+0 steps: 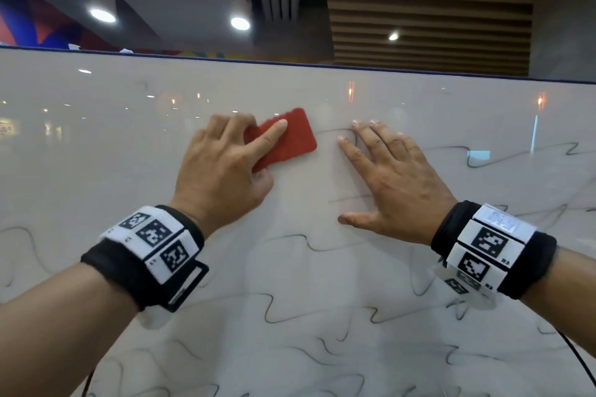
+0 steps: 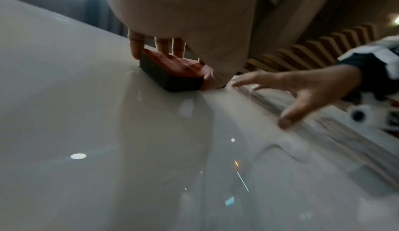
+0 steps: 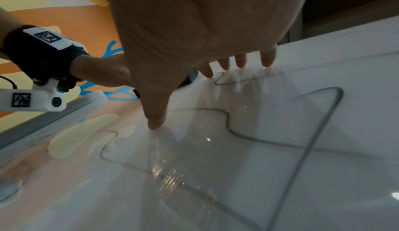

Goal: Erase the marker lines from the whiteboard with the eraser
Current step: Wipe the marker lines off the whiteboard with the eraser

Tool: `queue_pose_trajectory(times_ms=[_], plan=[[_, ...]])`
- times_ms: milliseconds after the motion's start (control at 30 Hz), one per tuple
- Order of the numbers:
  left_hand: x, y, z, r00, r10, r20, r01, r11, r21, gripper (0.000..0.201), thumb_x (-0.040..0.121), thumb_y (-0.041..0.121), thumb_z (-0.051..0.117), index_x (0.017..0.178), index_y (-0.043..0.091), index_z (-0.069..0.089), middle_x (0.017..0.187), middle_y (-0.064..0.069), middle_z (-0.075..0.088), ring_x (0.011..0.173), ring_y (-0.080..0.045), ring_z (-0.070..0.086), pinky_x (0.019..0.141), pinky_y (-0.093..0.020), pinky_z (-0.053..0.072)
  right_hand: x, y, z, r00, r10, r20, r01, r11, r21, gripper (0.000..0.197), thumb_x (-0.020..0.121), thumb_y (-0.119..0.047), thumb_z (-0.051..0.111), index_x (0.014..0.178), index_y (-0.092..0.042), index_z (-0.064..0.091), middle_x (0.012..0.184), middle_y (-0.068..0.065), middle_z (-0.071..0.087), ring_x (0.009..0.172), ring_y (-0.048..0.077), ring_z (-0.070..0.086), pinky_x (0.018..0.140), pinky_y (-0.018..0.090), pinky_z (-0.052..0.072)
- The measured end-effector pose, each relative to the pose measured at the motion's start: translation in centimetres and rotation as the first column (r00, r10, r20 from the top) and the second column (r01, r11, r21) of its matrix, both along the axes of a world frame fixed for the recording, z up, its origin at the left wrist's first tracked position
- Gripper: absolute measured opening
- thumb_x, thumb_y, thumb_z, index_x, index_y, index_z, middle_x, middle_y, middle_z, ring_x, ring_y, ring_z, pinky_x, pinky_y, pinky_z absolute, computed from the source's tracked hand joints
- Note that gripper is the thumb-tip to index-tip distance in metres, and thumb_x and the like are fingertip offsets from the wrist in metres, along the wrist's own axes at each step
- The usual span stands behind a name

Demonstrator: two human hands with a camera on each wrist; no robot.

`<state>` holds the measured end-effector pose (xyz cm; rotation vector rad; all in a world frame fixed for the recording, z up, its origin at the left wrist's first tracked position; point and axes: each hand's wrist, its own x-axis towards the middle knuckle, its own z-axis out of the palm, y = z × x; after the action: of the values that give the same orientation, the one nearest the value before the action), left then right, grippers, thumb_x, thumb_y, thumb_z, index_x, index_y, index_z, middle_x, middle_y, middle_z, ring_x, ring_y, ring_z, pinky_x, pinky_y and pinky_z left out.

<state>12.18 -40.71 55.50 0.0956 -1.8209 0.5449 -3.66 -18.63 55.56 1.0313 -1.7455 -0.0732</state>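
A red eraser (image 1: 290,135) with a dark underside (image 2: 170,79) lies flat against the whiteboard (image 1: 96,155). My left hand (image 1: 225,164) grips it, index finger along its red back, thumb at its lower edge, other fingers at its far side. My right hand (image 1: 387,174) rests flat on the board just right of the eraser, fingers straight and spread, holding nothing. A short dark marker line (image 1: 342,131) runs between the eraser and my right fingertips (image 1: 358,123). Wavy marker lines (image 1: 290,309) cover the lower board and the right side (image 1: 516,155); they show close up in the right wrist view (image 3: 228,120).
The board's dark top edge (image 1: 290,62) runs across the head view, with ceiling lights (image 1: 240,22) and wooden slats (image 1: 429,10) above it. The upper left of the board shows only faint smudges and reflections. A black cable (image 1: 577,354) hangs at the lower right.
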Motion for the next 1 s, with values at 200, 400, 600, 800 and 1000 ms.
queue_pose_trajectory(times_ms=[200, 400, 600, 800, 1000], plan=[[-0.6, 0.8, -1.8, 0.967, 0.090, 0.236, -0.011, 0.948, -0.317, 0.067, 0.075, 0.030, 0.058, 0.141, 0.029, 0.052, 0.118, -0.007, 0.055, 0.104, -0.031, 0.051, 0.083, -0.046, 0.046, -0.4, 0.3, 0.1, 1.000, 0.022, -0.009, -0.022, 1.000, 0.004, 0.116, 0.068, -0.077, 0.060, 0.155, -0.012, 0.021, 0.162, 0.016, 0.019, 0.148, 0.034, 0.019, 0.116, 0.054, 0.027], [-1.4, 2.5, -0.3, 0.999, 0.033, -0.010, -0.032, 0.999, 0.040, 0.067, 0.073, 0.033, 0.058, 0.140, 0.026, 0.054, 0.116, -0.009, 0.056, 0.100, -0.034, 0.049, 0.079, -0.046, 0.049, -0.5, 0.5, 0.0, 0.999, 0.048, 0.001, -0.048, 0.999, -0.002, 0.116, 0.068, -0.076, 0.062, 0.155, -0.011, 0.023, 0.162, 0.015, 0.020, 0.148, 0.033, 0.019, 0.116, 0.053, 0.027], [-1.6, 1.9, 0.0, 0.998, 0.044, 0.034, -0.042, 0.997, -0.058, 0.068, 0.073, 0.033, 0.058, 0.141, 0.028, 0.053, 0.117, -0.007, 0.055, 0.103, -0.032, 0.048, 0.081, -0.046, 0.047, -0.7, 0.9, -0.4, 0.999, 0.039, 0.004, -0.039, 0.999, -0.015, 0.116, 0.066, -0.074, 0.066, 0.154, -0.009, 0.026, 0.161, 0.015, 0.022, 0.148, 0.033, 0.022, 0.116, 0.053, 0.028], [-3.0, 3.2, -0.5, 0.998, 0.019, 0.061, -0.011, 0.990, -0.137, 0.068, 0.073, 0.032, 0.060, 0.140, 0.025, 0.053, 0.117, -0.010, 0.055, 0.103, -0.034, 0.050, 0.080, -0.045, 0.046, -1.2, 2.4, -0.3, 0.999, -0.014, 0.046, 0.017, 0.998, -0.067, 0.117, 0.066, -0.077, 0.060, 0.154, -0.008, 0.025, 0.160, 0.015, 0.022, 0.148, 0.033, 0.021, 0.116, 0.053, 0.027], [-3.3, 4.1, 0.4, 1.000, 0.004, -0.018, -0.004, 1.000, 0.017, 0.068, 0.074, 0.035, 0.057, 0.141, 0.026, 0.052, 0.116, -0.008, 0.054, 0.102, -0.032, 0.048, 0.080, -0.044, 0.047, -1.9, 3.3, -0.7, 0.999, -0.033, 0.024, 0.034, 0.998, -0.045, 0.117, 0.066, -0.076, 0.063, 0.154, -0.007, 0.026, 0.160, 0.016, 0.023, 0.147, 0.034, 0.024, 0.115, 0.053, 0.029]])
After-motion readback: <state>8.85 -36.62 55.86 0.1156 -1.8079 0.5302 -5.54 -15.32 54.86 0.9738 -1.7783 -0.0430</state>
